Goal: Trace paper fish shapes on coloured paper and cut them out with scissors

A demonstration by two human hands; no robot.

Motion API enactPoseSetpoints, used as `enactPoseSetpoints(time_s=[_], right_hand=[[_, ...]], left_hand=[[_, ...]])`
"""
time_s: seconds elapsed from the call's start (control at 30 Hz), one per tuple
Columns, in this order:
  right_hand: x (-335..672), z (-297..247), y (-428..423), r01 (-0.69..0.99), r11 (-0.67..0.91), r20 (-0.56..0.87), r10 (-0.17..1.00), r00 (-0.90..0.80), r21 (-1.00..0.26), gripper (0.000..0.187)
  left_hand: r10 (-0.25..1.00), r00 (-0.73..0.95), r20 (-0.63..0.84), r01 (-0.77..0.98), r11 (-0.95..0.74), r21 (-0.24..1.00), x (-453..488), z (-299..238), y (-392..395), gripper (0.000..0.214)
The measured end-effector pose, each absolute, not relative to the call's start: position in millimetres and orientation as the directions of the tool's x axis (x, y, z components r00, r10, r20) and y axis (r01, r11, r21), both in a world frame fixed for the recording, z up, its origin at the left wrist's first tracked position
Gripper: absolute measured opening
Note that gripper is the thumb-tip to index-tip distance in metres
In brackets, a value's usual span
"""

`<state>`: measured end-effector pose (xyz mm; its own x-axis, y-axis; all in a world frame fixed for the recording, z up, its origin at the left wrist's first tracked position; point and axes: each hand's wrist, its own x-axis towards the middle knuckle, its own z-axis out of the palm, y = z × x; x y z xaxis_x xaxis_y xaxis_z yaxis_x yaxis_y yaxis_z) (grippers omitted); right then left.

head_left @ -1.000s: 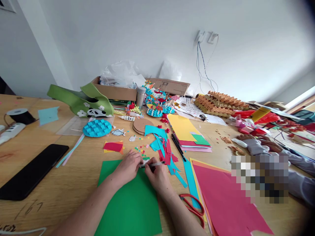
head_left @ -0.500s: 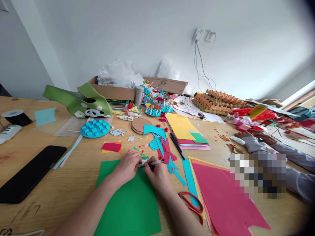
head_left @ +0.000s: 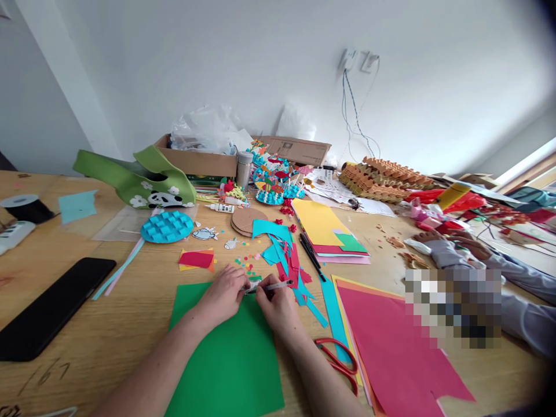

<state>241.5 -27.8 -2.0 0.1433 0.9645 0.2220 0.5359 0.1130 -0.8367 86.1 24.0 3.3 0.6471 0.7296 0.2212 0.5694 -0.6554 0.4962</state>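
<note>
I observe the green sheet (head_left: 230,365) flat on the worktop (head_left: 130,336). Near its far edge, the fingers of my right hand (head_left: 275,304) are closed around a pen (head_left: 281,284). My left hand (head_left: 226,292) has bent fingers at a small white cutout (head_left: 252,285) over the sheet; I cannot tell whether they pinch it.

Pen (head_left: 283,284), seemingly, in right hand (head_left: 276,302)
</note>
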Motion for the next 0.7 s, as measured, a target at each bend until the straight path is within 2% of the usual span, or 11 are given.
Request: enactPoseSetpoints(time_s=[0.7], right_hand=[[241.7, -11.2, -24.5, 0.508, 0.09, 0.182, 0.974, 0.134, -0.857, 0.008]], left_hand=[[0.722, 0.649, 0.241, 0.567, -0.67, 0.479, 87.1, -0.9, 24.9, 0.021]])
